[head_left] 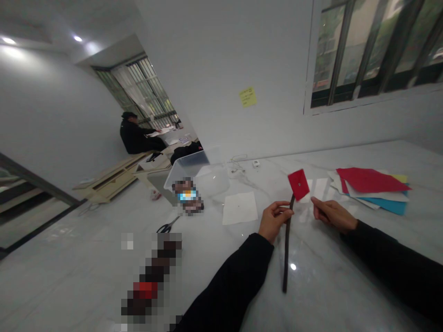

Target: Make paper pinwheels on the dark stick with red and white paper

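My left hand point(275, 220) pinches a thin dark brown stick point(286, 253) near its upper end, and the stick's lower part slants down over the marble-patterned table. At its top is a square of red paper point(296, 186) with a small dark spot in the middle. To the right of the red square, my right hand point(332, 215) is closed with thumb and forefinger together, apart from the stick; whether it pinches anything small cannot be made out. Left of my left hand lies a white paper square point(240, 209) with a tiny dot at its centre.
Coloured sheets point(374, 180) are stacked at the right. Scissors point(166, 228) lie left, near a clear plastic box point(188, 162) and blurred-out items. A white cable and adapter point(256, 163) sit by the wall, under a yellow note point(248, 97). Another person point(133, 133) sits far back left.
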Available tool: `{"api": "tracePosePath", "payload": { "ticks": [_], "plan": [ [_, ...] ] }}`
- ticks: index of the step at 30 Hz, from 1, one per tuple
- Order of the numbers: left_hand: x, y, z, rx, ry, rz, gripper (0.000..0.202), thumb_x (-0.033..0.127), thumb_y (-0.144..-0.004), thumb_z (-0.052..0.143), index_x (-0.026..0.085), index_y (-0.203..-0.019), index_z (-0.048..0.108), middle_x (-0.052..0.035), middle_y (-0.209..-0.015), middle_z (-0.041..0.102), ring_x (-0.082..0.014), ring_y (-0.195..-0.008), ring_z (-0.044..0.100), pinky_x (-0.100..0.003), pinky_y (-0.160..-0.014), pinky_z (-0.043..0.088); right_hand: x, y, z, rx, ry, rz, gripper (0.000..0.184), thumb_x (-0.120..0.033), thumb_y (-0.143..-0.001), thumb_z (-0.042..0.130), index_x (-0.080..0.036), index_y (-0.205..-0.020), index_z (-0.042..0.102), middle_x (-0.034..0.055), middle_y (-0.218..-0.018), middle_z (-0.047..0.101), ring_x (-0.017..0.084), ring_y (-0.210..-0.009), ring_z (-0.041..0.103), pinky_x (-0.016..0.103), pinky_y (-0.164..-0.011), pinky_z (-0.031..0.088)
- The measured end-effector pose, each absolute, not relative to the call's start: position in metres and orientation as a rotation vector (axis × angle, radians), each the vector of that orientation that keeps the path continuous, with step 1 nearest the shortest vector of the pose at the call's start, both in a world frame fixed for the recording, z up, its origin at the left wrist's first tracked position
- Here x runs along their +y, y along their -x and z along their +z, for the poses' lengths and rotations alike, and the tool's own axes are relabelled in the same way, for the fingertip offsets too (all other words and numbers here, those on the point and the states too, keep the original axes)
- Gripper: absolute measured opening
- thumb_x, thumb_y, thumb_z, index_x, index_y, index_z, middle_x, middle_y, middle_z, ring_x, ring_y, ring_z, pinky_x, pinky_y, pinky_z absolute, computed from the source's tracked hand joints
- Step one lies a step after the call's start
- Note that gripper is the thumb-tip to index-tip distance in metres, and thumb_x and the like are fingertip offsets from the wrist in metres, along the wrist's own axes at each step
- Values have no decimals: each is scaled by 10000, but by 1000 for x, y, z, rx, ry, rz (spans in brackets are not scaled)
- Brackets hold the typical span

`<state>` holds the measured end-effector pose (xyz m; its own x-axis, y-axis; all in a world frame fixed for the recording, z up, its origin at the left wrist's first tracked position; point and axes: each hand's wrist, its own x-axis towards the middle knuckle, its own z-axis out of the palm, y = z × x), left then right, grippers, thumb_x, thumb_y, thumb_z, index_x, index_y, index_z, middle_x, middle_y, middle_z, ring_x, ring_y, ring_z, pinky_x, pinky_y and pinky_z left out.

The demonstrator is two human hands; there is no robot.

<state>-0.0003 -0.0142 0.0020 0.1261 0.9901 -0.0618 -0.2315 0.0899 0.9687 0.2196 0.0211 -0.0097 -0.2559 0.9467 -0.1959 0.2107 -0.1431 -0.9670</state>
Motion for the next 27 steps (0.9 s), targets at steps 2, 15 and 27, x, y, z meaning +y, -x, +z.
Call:
{"api": "tracePosePath", "payload": {
  "ticks": [2,15,27],
  "plan": [
    [-14,0,1,981,-1025,1167,460,362,-644,853,151,-1022,698,-45,-801,700,-113,-665,581,-257,-685,446,22,-220,-12,-1461,1309,1421,660,-778,-794,523,-165,-569,619,-36,-412,399,77,-398,317,235,-428,206],
    [-14,0,2,978,-1078,1134,483,379,-636,855,141,-1026,697,-64,-832,706,-128,-699,595,-268,-708,446,23,-216,-13,-1031,1200,1386,763,-583,-722,730,-171,-1339,552,-40,-582,556,78,-443,359,206,-417,234],
    [-14,0,2,981,-1073,1133,508,401,-624,857,136,-1025,694,-67,-830,705,-130,-687,586,-279,-703,439,26,-219,-18,-1124,1266,1383,484,-594,-738,696,-164,-961,677,-30,-564,542,74,-434,380,206,-399,236]
  ]
}}
